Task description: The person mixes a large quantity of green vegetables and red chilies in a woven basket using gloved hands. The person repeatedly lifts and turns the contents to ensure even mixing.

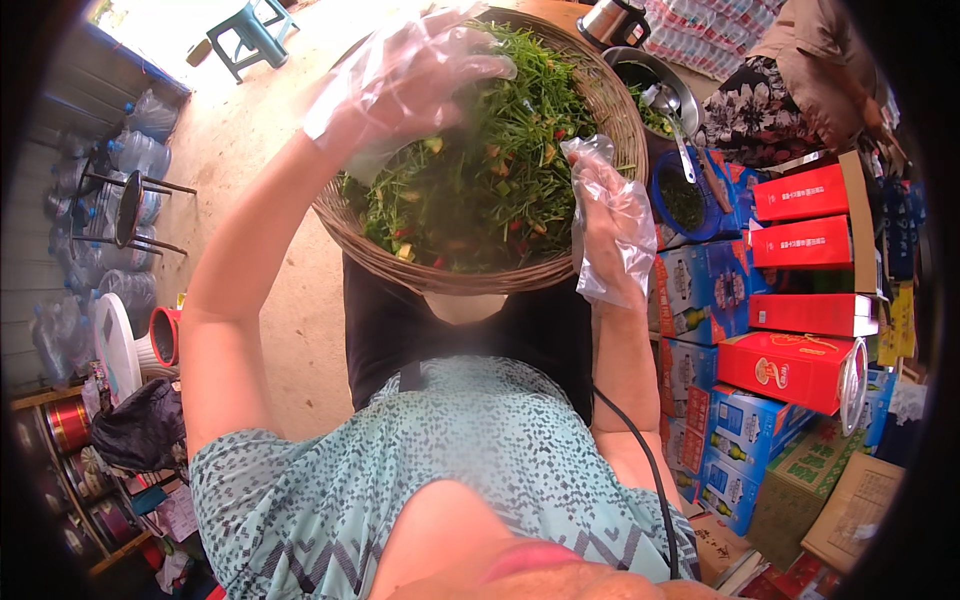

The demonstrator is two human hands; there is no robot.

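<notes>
A round wicker basket (480,282) rests over my lap. Chopped green vegetables (536,97) fill it, mixed with small red and yellowish pieces; the middle looks hazy. Both hands wear loose clear plastic gloves. My left hand (420,86) is over the basket's far left part, fingers apart and nothing visible in them; its palm side is hidden. At the right side, my right hand (609,214) lies over the rim and holds it, its fingertips toward the greens.
Beyond the basket's right side are a steel bowl (694,97) with a ladle (679,142), a blue plastic basket (661,199) and an electric kettle (611,22). Another person (810,82) is at upper right. Stacked cartons (690,292) line the right; a plastic stool (251,37) stands far left.
</notes>
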